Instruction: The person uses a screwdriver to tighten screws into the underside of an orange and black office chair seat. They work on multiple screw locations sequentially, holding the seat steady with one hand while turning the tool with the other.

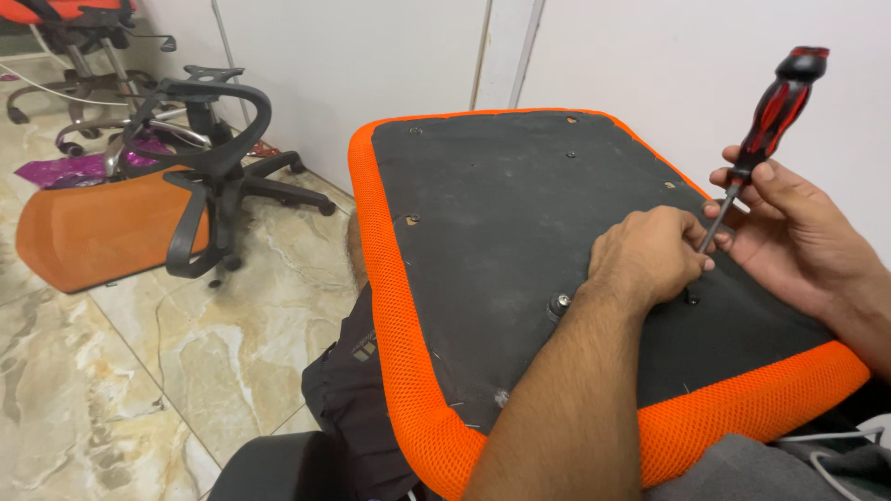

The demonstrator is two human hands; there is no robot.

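An office-chair seat [520, 213] lies upside down across my lap, with a black underside and an orange mesh rim [390, 288]. My right hand [789, 227] holds a screwdriver [766, 125] with a red and black handle, its metal shaft slanting down toward the seat's right side. My left hand [650, 255] rests curled on the black underside and pinches the shaft near its tip. A bolt [561, 301] sticks up just left of my left wrist. Several screw holes dot the underside.
A black chair base with armrests [213, 158] lies tipped on the marble tile floor at the left, beside an orange seat back [93, 227]. Another chair [74, 28] stands at the far left corner. A white wall rises behind the seat. A white cable [835, 445] runs at lower right.
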